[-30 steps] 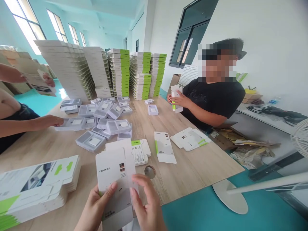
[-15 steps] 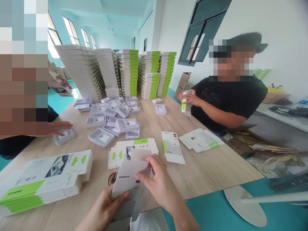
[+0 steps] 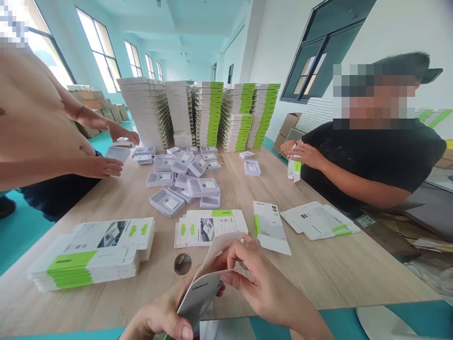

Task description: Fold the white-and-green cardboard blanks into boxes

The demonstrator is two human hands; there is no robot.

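My left hand [image 3: 161, 318] grips the lower edge of a white carton blank [image 3: 205, 288] printed with a brand name, low in the middle of the view. The fingers of my right hand [image 3: 255, 278] pinch its upper flap, which is bent over toward me. Both hands hover over the near edge of the wooden table [image 3: 329, 269]. Just beyond them lie a small pile of flat printed cartons [image 3: 208, 226] and a single flat white carton [image 3: 271, 226].
A thick stack of flat green-and-white cartons [image 3: 95, 252] lies at near left, a round cut-out [image 3: 182, 264] beside it. Grey plastic trays [image 3: 184, 182] cover the table's middle, tall box stacks [image 3: 208, 113] stand behind. A shirtless person at left holds a tray [image 3: 118, 154]; a person at right folds a carton [image 3: 294, 167].
The carton blank has tipped from facing me to nearly edge-on. My right hand has gone to its top flap and folded it over. The view swung left and lower.
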